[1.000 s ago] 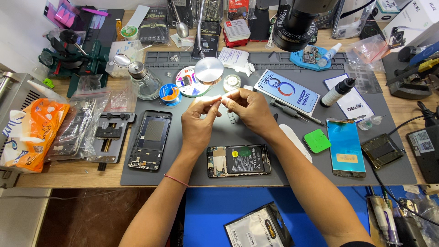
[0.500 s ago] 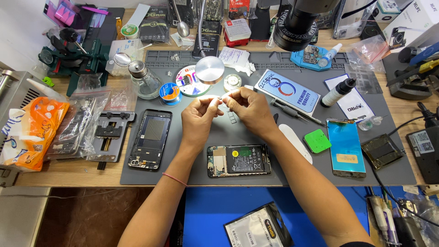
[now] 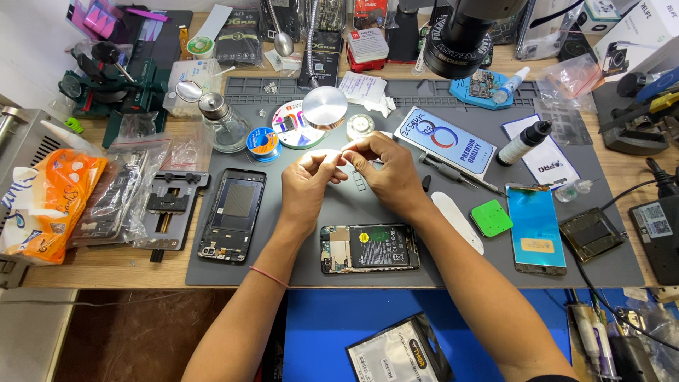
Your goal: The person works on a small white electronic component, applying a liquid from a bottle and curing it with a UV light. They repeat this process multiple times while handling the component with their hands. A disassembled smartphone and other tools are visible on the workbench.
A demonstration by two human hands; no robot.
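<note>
My left hand [image 3: 308,182] and my right hand [image 3: 382,167] meet above the grey work mat [image 3: 453,233], fingertips pinched together on a small pale strip [image 3: 341,152] held between them. Below my hands lies an opened phone [image 3: 369,248] with its battery and board showing. To the left sits an empty black phone frame [image 3: 233,214]. What the strip is cannot be made out.
A phone screen [image 3: 535,228] and green pad [image 3: 491,217] lie right of my arm, with a white spudger [image 3: 457,221] and a black-capped bottle [image 3: 523,142]. A microscope head [image 3: 461,35] hangs at the back. A metal jig [image 3: 168,210], glass dispenser [image 3: 223,122] and orange packet [image 3: 46,201] stand left.
My hands have stayed almost in place; the fingertips shifted slightly on the small strip.
</note>
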